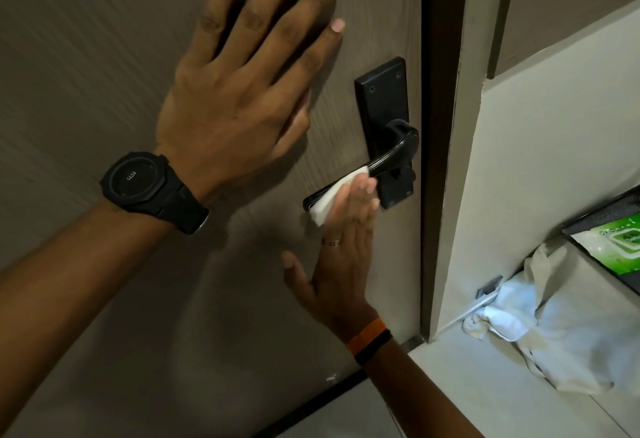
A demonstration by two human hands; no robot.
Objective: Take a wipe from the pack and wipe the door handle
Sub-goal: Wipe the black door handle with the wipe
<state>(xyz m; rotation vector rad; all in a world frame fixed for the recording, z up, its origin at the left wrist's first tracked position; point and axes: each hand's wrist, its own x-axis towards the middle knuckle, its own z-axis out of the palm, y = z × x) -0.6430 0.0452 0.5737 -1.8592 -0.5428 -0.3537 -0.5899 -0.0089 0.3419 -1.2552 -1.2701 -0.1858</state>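
1. The left hand [239,91] lies flat against the brown door [86,56], palm to the wood, fingers spread and pointing up; it grips nothing. A black watch [145,186] sits on its wrist, and the forearm runs down to the lower left corner.
2. The right hand [341,247] reaches up from the lower right, fingers straight and close together, thumb held out to the side. Its fingertips press a folded white wipe [330,198] against the black door handle [377,160]; the hand is flat and open rather than curled round the lever.
3. The wipe covers the middle of the lever, just above the right hand's fingers; the lever's free end shows to the left of the wipe.
4. An orange-and-black band [369,335] circles the right wrist, and a ring shows on one finger.
5. The pack of wipes [613,250], green and white, lies well to the right of the right hand, cut off by the frame edge; its print is too blurred to read.
6. The left fingertips are partly cut off at the top edge, and the right fingertips look motion-blurred.
7. A crumpled white cloth [519,313] lies below the pack.
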